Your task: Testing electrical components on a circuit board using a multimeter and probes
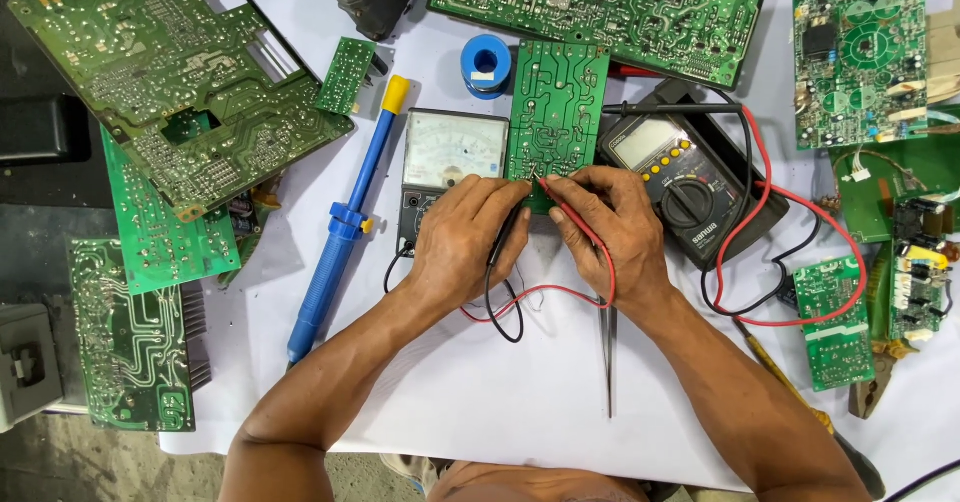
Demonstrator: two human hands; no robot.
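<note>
While both probes meet at the near edge of the green circuit board (556, 112), I see my left hand (462, 242) pinching the black probe (508, 237) and my right hand (610, 227) the red probe (572, 212), fingers closed for tip control.

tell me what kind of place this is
Probably an electronics repair bench: bare green circuit boards lie all over, two multimeters sit by the hands, and a blue desoldering pump lies alongside.

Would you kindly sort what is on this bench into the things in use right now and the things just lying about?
In use:
left hand with black probe
right hand with red probe
small green circuit board
analog multimeter

Lying about:
digital multimeter
blue desoldering pump
solder spool
tweezers
large circuit board
</note>
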